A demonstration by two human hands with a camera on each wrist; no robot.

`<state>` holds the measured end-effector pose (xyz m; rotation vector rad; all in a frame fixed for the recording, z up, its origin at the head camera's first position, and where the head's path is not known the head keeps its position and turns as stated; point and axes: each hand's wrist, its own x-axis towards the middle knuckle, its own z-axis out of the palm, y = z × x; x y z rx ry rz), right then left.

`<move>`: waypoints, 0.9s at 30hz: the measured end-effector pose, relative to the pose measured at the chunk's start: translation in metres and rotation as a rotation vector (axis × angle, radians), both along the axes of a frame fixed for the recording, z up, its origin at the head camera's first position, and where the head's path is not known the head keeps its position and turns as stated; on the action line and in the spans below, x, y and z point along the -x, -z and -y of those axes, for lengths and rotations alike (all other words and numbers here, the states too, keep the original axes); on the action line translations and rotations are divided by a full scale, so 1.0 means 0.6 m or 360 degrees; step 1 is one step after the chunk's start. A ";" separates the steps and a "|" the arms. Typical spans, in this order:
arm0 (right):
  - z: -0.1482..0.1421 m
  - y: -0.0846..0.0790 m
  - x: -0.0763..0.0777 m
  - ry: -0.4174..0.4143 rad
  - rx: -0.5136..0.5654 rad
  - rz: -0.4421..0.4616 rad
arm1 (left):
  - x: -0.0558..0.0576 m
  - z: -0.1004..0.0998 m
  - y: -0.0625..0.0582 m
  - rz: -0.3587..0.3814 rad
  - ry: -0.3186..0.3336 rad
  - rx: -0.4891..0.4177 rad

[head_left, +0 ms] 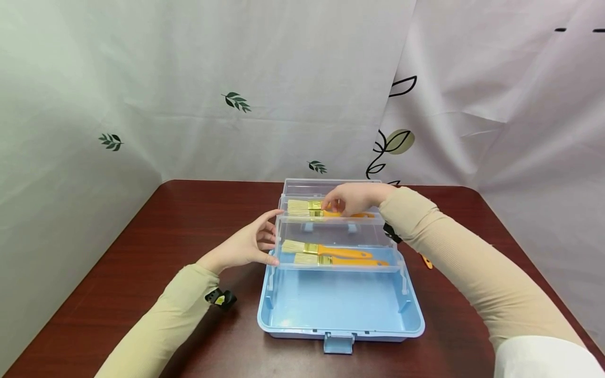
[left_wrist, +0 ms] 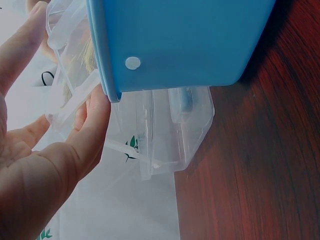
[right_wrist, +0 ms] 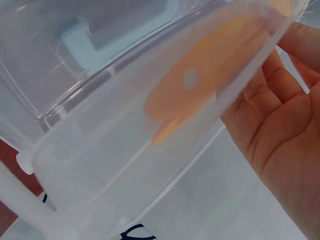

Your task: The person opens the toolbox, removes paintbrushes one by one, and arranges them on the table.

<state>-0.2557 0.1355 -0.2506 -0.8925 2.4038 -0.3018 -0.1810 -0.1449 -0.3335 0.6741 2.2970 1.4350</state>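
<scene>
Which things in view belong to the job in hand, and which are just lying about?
In the job:
light-blue plastic box
clear plastic trays
orange-handled, pale-bristled brushes in both trays
left hand at the trays' side
right hand at the upper brushes

Apparently lying about:
orange object, partly hidden by the beige right sleeve; possibly another brush
white leaf-printed cloth, just backdrop

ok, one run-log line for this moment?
left hand: at lower tray, left edge; right hand: at brushes in upper tray, grip unclear; lower tray: two brushes; blue box: open
</scene>
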 end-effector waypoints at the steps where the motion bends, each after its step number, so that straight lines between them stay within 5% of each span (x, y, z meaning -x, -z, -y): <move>1: 0.000 0.000 0.001 -0.0004 0.0003 0.0004 | 0.000 0.000 0.000 -0.0003 -0.0001 0.0003; 10: 0.004 -0.008 0.010 -0.0060 0.0002 0.0121 | 0.000 0.001 0.001 -0.0012 -0.0006 0.0018; 27: -0.007 -0.003 0.025 0.0056 0.0138 0.0385 | 0.000 0.000 0.000 -0.0023 0.0000 0.0028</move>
